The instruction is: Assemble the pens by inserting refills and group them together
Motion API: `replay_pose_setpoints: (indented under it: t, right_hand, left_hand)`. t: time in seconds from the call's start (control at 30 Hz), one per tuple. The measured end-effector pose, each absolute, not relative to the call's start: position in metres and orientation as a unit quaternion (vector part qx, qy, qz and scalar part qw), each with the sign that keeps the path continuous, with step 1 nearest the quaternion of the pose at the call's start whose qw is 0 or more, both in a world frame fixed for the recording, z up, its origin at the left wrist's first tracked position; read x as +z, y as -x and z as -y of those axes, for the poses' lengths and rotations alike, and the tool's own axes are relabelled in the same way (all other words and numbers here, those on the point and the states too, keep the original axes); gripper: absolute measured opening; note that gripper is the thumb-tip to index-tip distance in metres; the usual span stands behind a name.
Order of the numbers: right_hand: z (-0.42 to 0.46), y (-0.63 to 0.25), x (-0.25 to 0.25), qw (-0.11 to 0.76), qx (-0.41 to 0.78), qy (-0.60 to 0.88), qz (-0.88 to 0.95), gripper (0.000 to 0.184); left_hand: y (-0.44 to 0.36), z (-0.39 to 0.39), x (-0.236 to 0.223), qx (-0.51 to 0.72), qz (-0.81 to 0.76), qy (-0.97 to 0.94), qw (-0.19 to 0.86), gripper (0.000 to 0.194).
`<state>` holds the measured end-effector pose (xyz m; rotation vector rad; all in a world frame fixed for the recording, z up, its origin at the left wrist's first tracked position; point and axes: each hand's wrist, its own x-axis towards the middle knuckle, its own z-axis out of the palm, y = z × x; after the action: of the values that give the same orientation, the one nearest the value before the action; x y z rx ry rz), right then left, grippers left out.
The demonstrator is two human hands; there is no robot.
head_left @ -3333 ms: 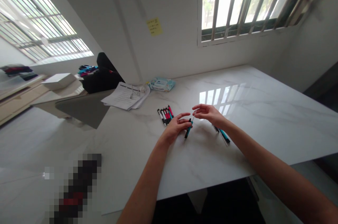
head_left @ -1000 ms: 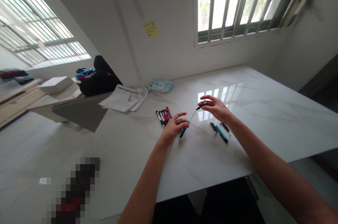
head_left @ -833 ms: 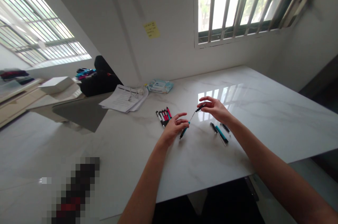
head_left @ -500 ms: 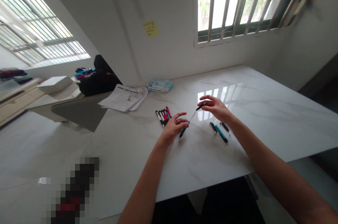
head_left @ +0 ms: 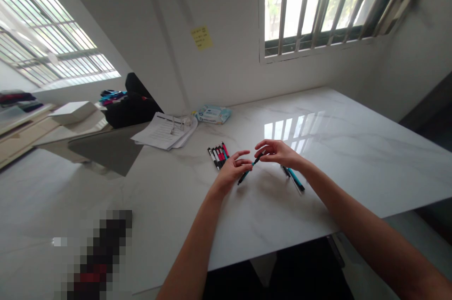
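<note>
My left hand [head_left: 229, 175] pinches a teal pen barrel [head_left: 243, 176] with a black tip, slanting down to the left above the table. Between the fingers of my right hand [head_left: 280, 154] is a black pen part [head_left: 259, 157], held at the barrel's upper end. Whether the two are fully joined I cannot tell. Below my right hand lie loose pen parts: a teal barrel [head_left: 295, 179] with a black end, a thin pale refill [head_left: 297, 186] and a small black piece, partly hidden. Beside my left hand several pens [head_left: 216, 155] lie in a row, partly covered by it.
A pale blue wipes packet [head_left: 213, 115] and printed papers [head_left: 164, 131] with a clear object on them lie toward the wall on the marble-patterned table [head_left: 268, 224]. A yellow sticky note [head_left: 202, 37] is on the wall. Left of the papers stands a grey panel [head_left: 109, 144].
My right hand has moved left and down, bringing the black part to the barrel's upper end. The thin refill that showed between them is now hidden. My left hand has barely moved.
</note>
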<state>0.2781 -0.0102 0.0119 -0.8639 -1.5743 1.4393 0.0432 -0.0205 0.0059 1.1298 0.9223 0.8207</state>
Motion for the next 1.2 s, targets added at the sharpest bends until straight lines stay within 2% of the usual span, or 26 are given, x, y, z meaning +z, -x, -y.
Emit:
replay_pose_setpoints:
  t: [0.43, 0.67, 0.87, 1.07, 1.2]
  right_hand:
    - [0.008, -0.277, 0.006, 0.425, 0.567, 0.335, 0.622, 0.040]
    - [0.009, -0.278, 0.006, 0.407, 0.571, 0.333, 0.631, 0.038]
    - [0.012, -0.276, 0.008, 0.364, 0.472, 0.403, 0.694, 0.025]
    - [0.011, -0.284, 0.014, 0.343, 0.492, 0.359, 0.715, 0.030]
    - [0.012, -0.284, 0.014, 0.340, 0.489, 0.374, 0.711, 0.026]
  left_hand:
    - [-0.045, 0.022, 0.010, 0.361, -0.423, -0.510, 0.656, 0.066]
    - [-0.045, 0.024, 0.011, 0.359, -0.425, -0.529, 0.641, 0.066]
    - [-0.045, 0.023, 0.010, 0.347, -0.425, -0.555, 0.625, 0.063]
    - [-0.045, 0.022, 0.009, 0.350, -0.426, -0.556, 0.622, 0.064]
    - [-0.044, 0.022, 0.007, 0.351, -0.427, -0.559, 0.618, 0.064]
